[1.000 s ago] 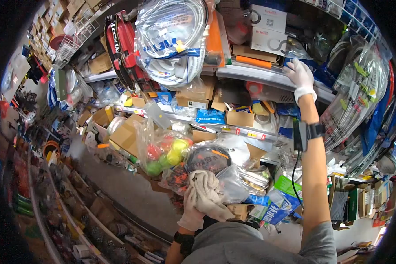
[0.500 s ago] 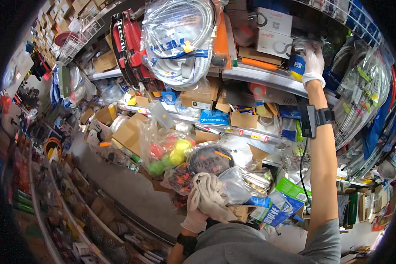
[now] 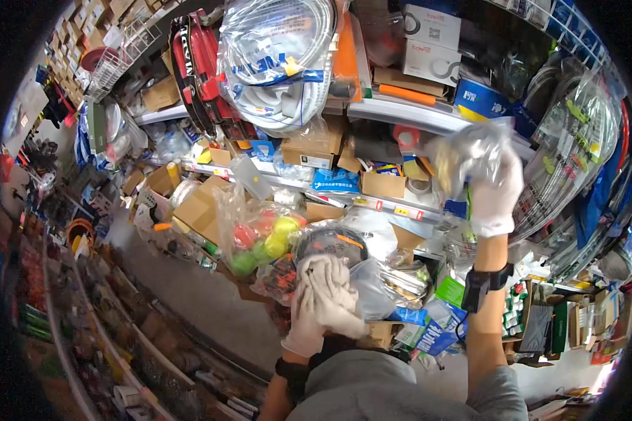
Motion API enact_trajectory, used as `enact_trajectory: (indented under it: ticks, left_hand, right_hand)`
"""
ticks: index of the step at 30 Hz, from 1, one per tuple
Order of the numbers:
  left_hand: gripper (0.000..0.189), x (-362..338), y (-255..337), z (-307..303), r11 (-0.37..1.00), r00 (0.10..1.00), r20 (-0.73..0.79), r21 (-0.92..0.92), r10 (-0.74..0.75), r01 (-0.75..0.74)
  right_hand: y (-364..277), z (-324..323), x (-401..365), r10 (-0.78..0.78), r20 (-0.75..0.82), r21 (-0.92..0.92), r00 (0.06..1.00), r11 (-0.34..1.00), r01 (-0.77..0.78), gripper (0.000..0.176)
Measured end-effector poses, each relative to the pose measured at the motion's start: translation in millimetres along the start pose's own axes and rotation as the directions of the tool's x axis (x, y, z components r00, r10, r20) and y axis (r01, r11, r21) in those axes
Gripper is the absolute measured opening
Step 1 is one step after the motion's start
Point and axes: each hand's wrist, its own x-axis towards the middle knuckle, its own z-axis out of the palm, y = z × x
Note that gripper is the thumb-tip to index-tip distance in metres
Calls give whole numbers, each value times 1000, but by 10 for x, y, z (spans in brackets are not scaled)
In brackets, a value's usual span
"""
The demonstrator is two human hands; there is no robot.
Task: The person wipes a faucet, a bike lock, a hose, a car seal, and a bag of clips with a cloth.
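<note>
In a pale glove, my left hand (image 3: 305,328) is closed around a bunched beige cloth (image 3: 328,284) in front of my body. My right hand (image 3: 500,200), also gloved, grips a clear plastic bag (image 3: 474,151); its contents are blurred by motion. Just above that bag, a blue and yellow tub (image 3: 480,99) stands on the upper shelf. Beyond the cloth lies a round bagged coil (image 3: 332,247), with a bag of coloured balls (image 3: 268,242) to its left.
A metal shelf edge (image 3: 400,114) runs across, with white boxes (image 3: 432,43) above it. Bagged white hose (image 3: 277,67) hangs at upper middle. Bagged hoses (image 3: 576,151) hang at right. Cardboard boxes (image 3: 202,203) and loose goods crowd the lower shelves. Another rack (image 3: 112,316) lines the left.
My right hand has come down from the upper shelf beside the blue tub, bringing the clear plastic bag with it. My left hand keeps the cloth and has shifted slightly up and left.
</note>
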Motion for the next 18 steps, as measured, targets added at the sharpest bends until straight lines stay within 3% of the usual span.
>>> enact_trajectory:
  ticks: [1, 2, 3, 4, 5, 6, 8, 9, 11, 13, 15, 16, 17, 18]
  left_hand:
    - [79, 84, 54, -88, 986, 996, -80, 165, 34, -21]
    - [77, 38, -2, -101, 988, 998, 42, 149, -48, 42]
    - [72, -32, -155, -24, 980, 996, 60, 190, -70, 57]
    - [66, -104, -275, 55, 970, 992, 79, 231, -94, 74]
    - [47, 40, -191, -55, 989, 956, -272, 128, 105, -73]
    - [47, 195, -92, -180, 989, 958, -268, 128, 102, -70]
    - [37, 520, 126, -426, 951, 973, -131, -273, -188, 146]
    - [33, 695, 250, -490, 821, 946, -200, -562, -255, 102]
    - [39, 1046, 449, -586, 778, 969, -146, -625, -199, 66]
    - [57, 1383, 615, -661, 673, 996, -61, -740, -71, 3]
    - [77, 1563, 769, -679, 543, 997, 1, -839, 71, -38]
    - [75, 1595, 853, -660, 695, 978, -58, -695, 200, -183]
    - [72, 1615, 917, -630, 793, 938, -85, -511, 337, -332]
    - [70, 1578, 960, -610, 796, 928, -49, -499, 370, -343]
  right_hand:
    - [-368, -66, -13, 511, 269, 542, 817, 621, -567, 35]
    - [-519, -107, -108, 574, 499, 633, 650, 271, -725, 35]
    - [-544, -111, -220, 413, 630, 716, 657, 20, -698, 27]
    - [-605, -108, -274, 315, 697, 687, 644, -34, -726, 25]
    - [-593, -130, -301, 235, 822, 552, 518, -110, -826, 27]
    - [-793, -112, -408, 438, 680, 603, 588, 123, -788, 35]
    - [-706, -139, -582, 418, 724, 528, 548, 175, -831, 46]
    - [-750, -148, -695, 381, 631, 630, 676, 256, -733, 36]
    - [-669, -122, -852, 450, 747, 582, 489, -89, -808, 28]
    - [-746, -140, -829, 270, 806, 577, 526, -162, -801, 25]
    - [-703, -88, -933, 294, 823, 450, 486, 185, -874, 36]
    - [-722, -109, -902, 296, 822, 451, 487, 185, -873, 36]
    - [-754, -154, -843, 225, 765, 457, 603, 469, -756, 59]
    - [-784, -202, -783, 120, 713, 426, 691, 708, -563, 82]
